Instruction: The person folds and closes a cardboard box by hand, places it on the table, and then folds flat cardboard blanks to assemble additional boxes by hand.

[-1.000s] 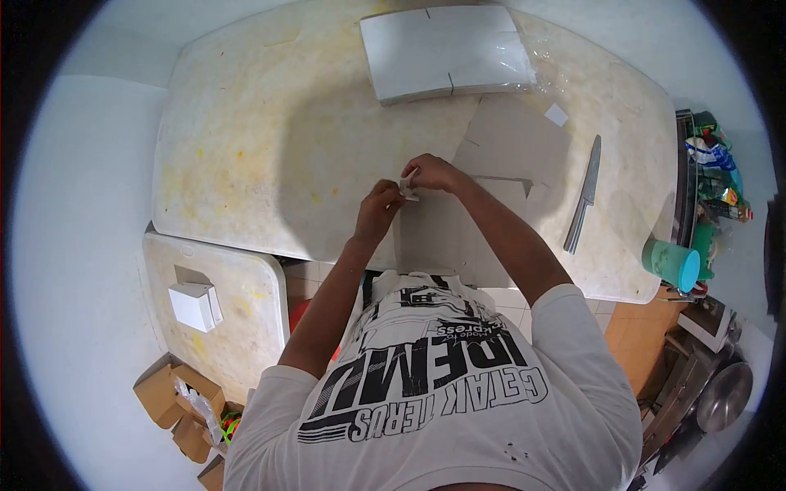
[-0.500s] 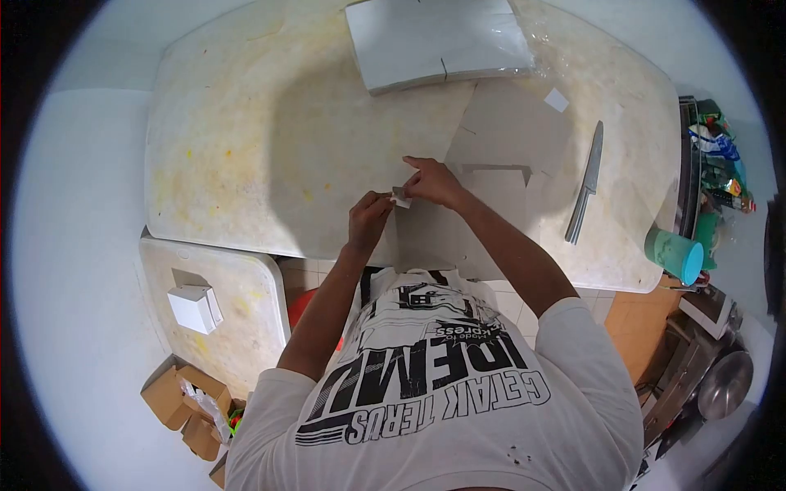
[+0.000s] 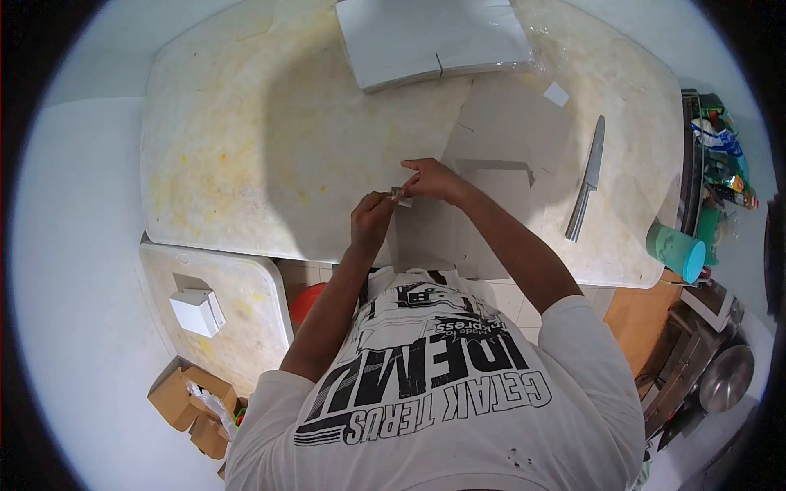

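My left hand (image 3: 372, 219) is closed, its thumb and fingertips pinching a small grey-and-white folded piece (image 3: 398, 195). From the other side my right hand (image 3: 434, 181) grips the same piece between thumb and fingers, its index finger stretched out to the left. What the piece is made of is too small to tell. Both hands are over the near edge of a grey cardboard sheet (image 3: 509, 123) on the large table. Beyond them lies a stack of white sheets (image 3: 434, 37) in clear plastic. A small white square (image 3: 556, 94) rests on the cardboard's far right part.
A knife (image 3: 586, 182) lies on the right of the stained white table (image 3: 213, 123), near a teal cup (image 3: 676, 252) at the edge. On a lower table at left sits a small white box (image 3: 197, 313). An open cardboard box (image 3: 176, 399) stands below it.
Both hands stay at nearly the same spot, with the fingers shifted slightly around the small piece. The whole view has moved a little.
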Tool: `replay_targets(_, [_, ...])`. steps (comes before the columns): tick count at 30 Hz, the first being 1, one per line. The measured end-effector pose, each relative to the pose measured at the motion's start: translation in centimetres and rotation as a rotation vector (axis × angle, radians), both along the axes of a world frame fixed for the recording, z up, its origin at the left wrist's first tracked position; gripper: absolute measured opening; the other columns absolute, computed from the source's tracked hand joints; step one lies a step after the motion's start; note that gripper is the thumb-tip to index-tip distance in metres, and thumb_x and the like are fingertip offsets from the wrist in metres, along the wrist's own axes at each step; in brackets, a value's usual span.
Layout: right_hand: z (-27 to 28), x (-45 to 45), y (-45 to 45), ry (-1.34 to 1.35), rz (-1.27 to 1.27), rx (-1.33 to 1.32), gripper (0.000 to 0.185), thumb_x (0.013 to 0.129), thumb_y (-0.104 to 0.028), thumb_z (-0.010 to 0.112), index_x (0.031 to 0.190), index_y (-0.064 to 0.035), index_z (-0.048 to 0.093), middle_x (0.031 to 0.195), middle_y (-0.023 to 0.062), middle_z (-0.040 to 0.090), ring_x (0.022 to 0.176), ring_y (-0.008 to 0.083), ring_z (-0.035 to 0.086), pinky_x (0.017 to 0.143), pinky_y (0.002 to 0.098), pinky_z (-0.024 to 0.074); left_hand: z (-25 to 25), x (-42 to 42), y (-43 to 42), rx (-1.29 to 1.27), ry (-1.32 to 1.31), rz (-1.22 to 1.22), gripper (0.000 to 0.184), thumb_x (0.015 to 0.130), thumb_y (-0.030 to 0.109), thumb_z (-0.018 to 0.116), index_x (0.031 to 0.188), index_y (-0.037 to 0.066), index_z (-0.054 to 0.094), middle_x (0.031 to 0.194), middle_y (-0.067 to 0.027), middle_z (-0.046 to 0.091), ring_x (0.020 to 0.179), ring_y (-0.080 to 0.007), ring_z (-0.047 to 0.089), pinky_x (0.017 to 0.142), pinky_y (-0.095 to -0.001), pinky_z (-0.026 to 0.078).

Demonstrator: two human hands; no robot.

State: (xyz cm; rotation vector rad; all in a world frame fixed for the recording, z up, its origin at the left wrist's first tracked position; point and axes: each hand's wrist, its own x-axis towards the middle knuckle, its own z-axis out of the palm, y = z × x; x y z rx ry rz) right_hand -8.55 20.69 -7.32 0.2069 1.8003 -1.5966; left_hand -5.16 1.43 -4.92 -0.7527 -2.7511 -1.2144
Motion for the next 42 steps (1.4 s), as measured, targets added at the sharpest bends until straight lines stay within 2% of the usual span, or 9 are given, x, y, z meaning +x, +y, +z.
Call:
replay_targets(3, [-1.4,-0.1,0.0,-0.025,0.002,-0.070,0.079,0.070,-0.013,0.077,0.138,0.0011,0.040,0.092,0.0096,0.071,0.082,0.0168,0.067,0.075,0.0299,0.0525,-0.5,0.0,-0.1,0.016,0.004,-0.008,0.007,0.077,0.001,0.070,0.083,0.003,0.067,0.088,-0.0110,0.066,0.078,-0.0246,0.066,0.067,-0.0321,0.055])
replay_targets(9, [1.7,-0.5,-1.1,0.230,0.137,0.264,0.076,0.072,-0.015,0.075,0.138,-0.0032,0.041,0.086,0.0117,0.071,0.078,0.0162,0.067,0.074,0.0275,0.0509,-1.5,0.1,-1.0,0.057,0.020,-0.010,0.009,0.077,0.000,0.070,0.085,0.003,0.067,0.093,-0.0107,0.067,0.082,-0.0243,0.066,0.070,-0.0316,0.055])
replay_targets(15, [2.9,0.1,-1.8,0.211,0.040,0.287,0.077,0.071,-0.018,0.075,0.139,-0.0068,0.041,0.085,0.0102,0.071,0.075,0.0179,0.068,0.072,0.0290,0.0517,-1.5,0.0,-1.1,0.074,-0.011,-0.008,0.012,0.077,-0.002,0.070,0.087,0.004,0.067,0.093,-0.0107,0.067,0.084,-0.0241,0.066,0.070,-0.0316,0.055])
replay_targets(21, [2.2,-0.1,-0.9,0.334,0.149,0.277,0.074,0.073,-0.015,0.073,0.140,-0.0094,0.041,0.084,0.0109,0.071,0.075,0.0204,0.068,0.073,0.0305,0.0520,-1.9,0.4,-0.8,0.079,-0.022,0.021,0.014,0.075,-0.001,0.071,0.087,0.004,0.067,0.092,-0.0111,0.067,0.081,-0.0244,0.067,0.069,-0.0317,0.055])
replay_targets(30, [3.6,-0.3,-0.5,0.096,0.079,0.224,0.079,0.072,-0.015,0.074,0.141,-0.0053,0.037,0.085,0.0098,0.071,0.077,0.0165,0.066,0.074,0.0291,0.0505,-1.7,0.1,-0.2,0.098,-0.030,0.011,0.013,0.074,-0.001,0.071,0.087,0.003,0.067,0.094,-0.0110,0.067,0.083,-0.0236,0.067,0.070,-0.0315,0.055])
replay_targets(33, [1.0,-0.3,0.2,0.103,0.081,0.135,0.081,0.072,-0.016,0.076,0.141,-0.0015,0.036,0.084,0.0087,0.069,0.077,0.0134,0.064,0.075,0.0266,0.0487,-1.0,0.0,0.3,0.086,-0.028,0.010,0.012,0.075,0.000,0.071,0.086,0.003,0.067,0.093,-0.0105,0.067,0.083,-0.0231,0.067,0.069,-0.0315,0.055])
replay_targets(36, [-0.8,-0.3,0.3,0.011,0.056,0.041,0.082,0.073,-0.022,0.077,0.142,-0.0060,0.036,0.092,0.0098,0.069,0.077,0.0151,0.065,0.064,0.0282,0.0527,-0.6,-0.3,0.4,0.088,-0.019,0.005,0.010,0.077,0.000,0.070,0.085,0.004,0.067,0.092,-0.0101,0.067,0.082,-0.0226,0.067,0.069,-0.0312,0.055])
replay_targets(39, [2.0,-1.0,0.5,-0.047,0.070,0.079,0.079,0.074,-0.011,0.074,0.142,0.0000,0.034,0.083,0.0060,0.066,0.077,0.0106,0.060,0.070,0.0247,0.0468,-1.4,-0.5,0.1,0.094,-0.028,-0.013,0.009,0.078,0.001,0.070,0.085,0.004,0.067,0.093,-0.0099,0.066,0.082,-0.0227,0.066,0.069,-0.0313,0.055])
replay_targets(42, [-1.0,-1.9,0.7,0.102,0.047,0.138,0.078,0.074,-0.012,0.075,0.141,-0.0032,0.037,0.098,0.0116,0.067,0.081,0.0171,0.063,0.071,0.0282,0.0521,-3.8,-2.4,-0.4,0.203,-0.188,0.004,0.014,0.078,0.004,0.071,0.091,0.005,0.066,0.097,-0.0101,0.065,0.086,-0.0237,0.064,0.075,-0.0331,0.054])
